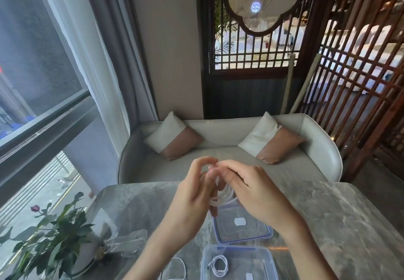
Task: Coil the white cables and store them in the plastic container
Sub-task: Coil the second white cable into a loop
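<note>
Above the table, my left hand (192, 194) and my right hand (251, 190) meet around a white cable (225, 199) wound in loops between them. Both hands grip it, fingertips touching at the top. Below them lies a clear container lid (260, 231) with a blue seal. Nearer to me stands the clear plastic container (262, 255), which holds one coiled white cable (218, 265). Another loose white cable (180, 265) lies on the table left of the container, partly hidden by my left forearm.
A potted plant (48, 236) with a dark red bud and clear wrapping stands at the table's left front corner. The grey marble table (338, 214) stretches right. Behind it is a pale sofa (229, 155) with two cushions, and a window at left.
</note>
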`<action>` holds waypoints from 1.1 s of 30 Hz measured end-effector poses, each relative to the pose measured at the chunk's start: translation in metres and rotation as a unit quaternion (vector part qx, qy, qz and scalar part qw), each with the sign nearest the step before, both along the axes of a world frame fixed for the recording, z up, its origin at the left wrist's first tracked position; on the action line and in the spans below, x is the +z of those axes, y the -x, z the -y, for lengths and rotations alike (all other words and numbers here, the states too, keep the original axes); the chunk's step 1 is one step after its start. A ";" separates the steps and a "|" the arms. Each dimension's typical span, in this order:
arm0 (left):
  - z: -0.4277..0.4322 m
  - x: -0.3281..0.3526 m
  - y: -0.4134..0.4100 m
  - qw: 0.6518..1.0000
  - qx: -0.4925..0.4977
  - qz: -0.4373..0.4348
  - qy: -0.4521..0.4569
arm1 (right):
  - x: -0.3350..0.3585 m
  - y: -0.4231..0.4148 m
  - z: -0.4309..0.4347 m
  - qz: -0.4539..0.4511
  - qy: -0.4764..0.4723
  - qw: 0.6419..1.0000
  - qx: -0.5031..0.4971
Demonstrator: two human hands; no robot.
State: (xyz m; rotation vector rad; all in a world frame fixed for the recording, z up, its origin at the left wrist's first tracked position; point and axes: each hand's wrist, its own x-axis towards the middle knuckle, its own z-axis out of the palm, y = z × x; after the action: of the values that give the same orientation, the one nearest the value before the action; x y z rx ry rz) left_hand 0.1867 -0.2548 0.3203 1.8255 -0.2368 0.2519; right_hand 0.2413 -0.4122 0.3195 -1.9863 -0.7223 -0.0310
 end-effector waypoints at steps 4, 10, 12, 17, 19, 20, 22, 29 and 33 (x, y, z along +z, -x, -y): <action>0.000 -0.006 -0.011 0.992 0.097 0.074 -0.040 | 0.001 0.000 0.019 -0.190 -0.153 0.968 0.062; 0.009 -0.006 -0.015 0.984 0.155 0.083 -0.030 | -0.003 0.007 0.017 -0.174 -0.224 0.958 -0.031; 0.013 -0.005 -0.016 0.984 0.164 0.075 -0.005 | -0.004 0.010 0.011 -0.173 -0.260 0.948 -0.068; 0.019 -0.006 -0.014 0.985 0.155 0.079 0.016 | -0.012 0.025 -0.013 -0.144 -0.259 0.946 -0.133; 0.016 -0.007 -0.014 0.985 0.149 0.085 0.002 | -0.014 0.029 -0.018 -0.100 -0.208 0.960 -0.160; 0.014 -0.008 -0.014 0.985 0.146 0.086 -0.006 | -0.014 0.029 -0.018 -0.088 -0.192 0.963 -0.165; 0.009 -0.008 -0.014 0.985 0.146 0.087 -0.020 | -0.010 0.028 -0.015 -0.064 -0.164 0.971 -0.165; 0.001 -0.007 -0.012 0.987 0.129 0.096 -0.018 | 0.008 0.014 -0.010 0.236 0.013 0.941 -0.240; -0.013 -0.005 -0.012 0.986 0.138 0.091 0.024 | 0.016 -0.003 0.015 0.265 -0.013 0.928 -0.263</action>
State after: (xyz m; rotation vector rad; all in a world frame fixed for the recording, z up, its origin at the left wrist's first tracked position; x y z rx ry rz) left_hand 0.1987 -0.2414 0.3155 1.7862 -0.1026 0.6137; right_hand 0.2441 -0.4267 0.3353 -2.1098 -0.4856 -0.9217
